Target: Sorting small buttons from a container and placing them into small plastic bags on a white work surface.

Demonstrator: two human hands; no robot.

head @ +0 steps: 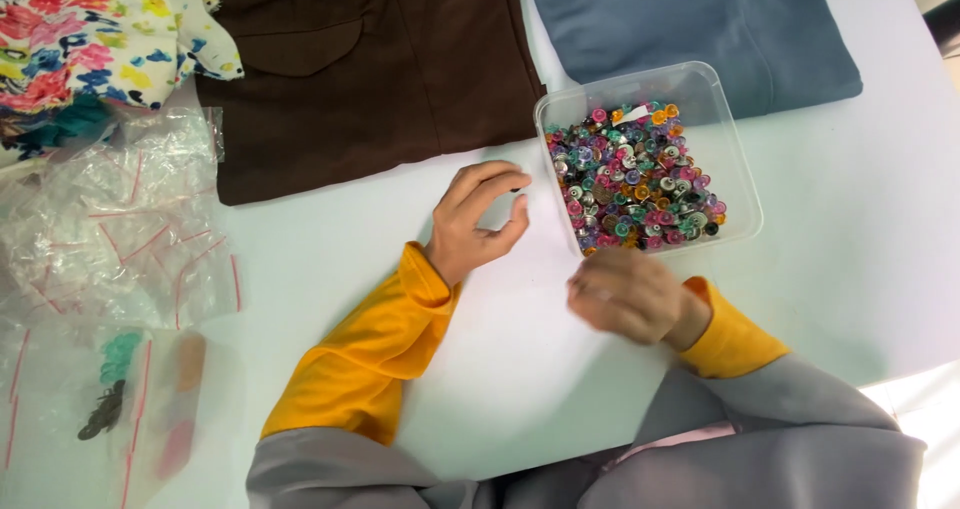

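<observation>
My left hand (478, 221) rests on the white table (330, 259) left of a clear plastic tub (700, 89) full of small mixed-colour snap buttons (635, 174). Its thumb and forefinger pinch a tiny dark button (518, 191). My right hand (625, 294) hovers just below the tub's front edge, blurred by motion, fingers curled; whether it holds anything I cannot tell. Both arms wear yellow cuffs under grey sleeves.
A folded brown garment (370, 69) and a folded blue garment (700, 24) lie at the back. Floral fabric (90, 34) sits far left. Several clear zip bags (120, 229) lie at the left; some at the front left (120, 399) hold sorted buttons.
</observation>
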